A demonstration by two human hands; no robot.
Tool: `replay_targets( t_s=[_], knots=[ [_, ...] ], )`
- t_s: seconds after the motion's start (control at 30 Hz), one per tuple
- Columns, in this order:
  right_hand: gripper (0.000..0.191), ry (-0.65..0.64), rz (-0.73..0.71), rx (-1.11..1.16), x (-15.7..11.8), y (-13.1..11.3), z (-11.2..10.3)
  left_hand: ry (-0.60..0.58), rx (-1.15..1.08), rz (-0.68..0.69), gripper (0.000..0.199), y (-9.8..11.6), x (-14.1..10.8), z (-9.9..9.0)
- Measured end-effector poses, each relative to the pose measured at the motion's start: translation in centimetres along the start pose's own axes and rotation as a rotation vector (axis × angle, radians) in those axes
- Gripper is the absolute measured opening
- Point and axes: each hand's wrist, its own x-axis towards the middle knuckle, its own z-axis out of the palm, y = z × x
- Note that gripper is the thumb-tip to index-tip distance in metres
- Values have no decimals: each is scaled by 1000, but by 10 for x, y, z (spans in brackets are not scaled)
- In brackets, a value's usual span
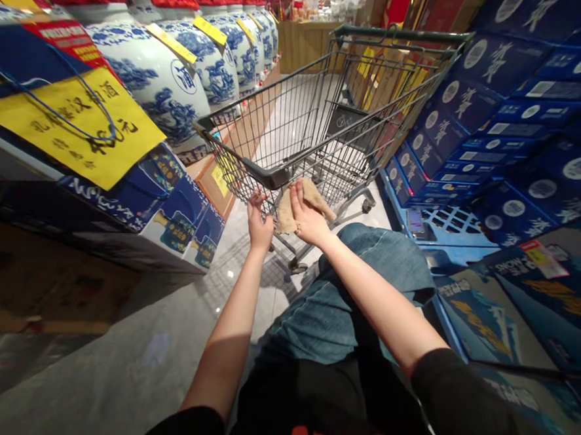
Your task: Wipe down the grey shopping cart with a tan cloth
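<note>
A wire shopping cart (289, 122) with a dark frame stands in front of my knees. My right hand (311, 219) holds a tan cloth (286, 211) against the near end of the cart, just below its dark plastic corner. Its fingers lie extended over the fabric, and part of the cloth hangs out to the right. My left hand (260, 224) is beside the cloth at the cart's near wire side, fingers apart and slightly bent, with nothing seen in it. Whether its fingertips touch the wires is hard to tell.
Blue-and-white jars (164, 81) with red cloth tops line the left side. Nearer stand gift boxes with a yellow price sign (76, 129). Stacked blue cartons (442, 123) and a blue plastic pallet (458, 223) border the right. Grey tiled floor (152, 364) lies at lower left.
</note>
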Motion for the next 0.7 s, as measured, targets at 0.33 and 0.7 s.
replay_targets(
  t_s=[0.33,0.7],
  knots=[
    [86,176,78,80,3,2,9,99,-16,-28,55,33,16,-23],
    [85,341,331,157,25,17,-2,-31,322,270,28,121,86,-24]
  ],
)
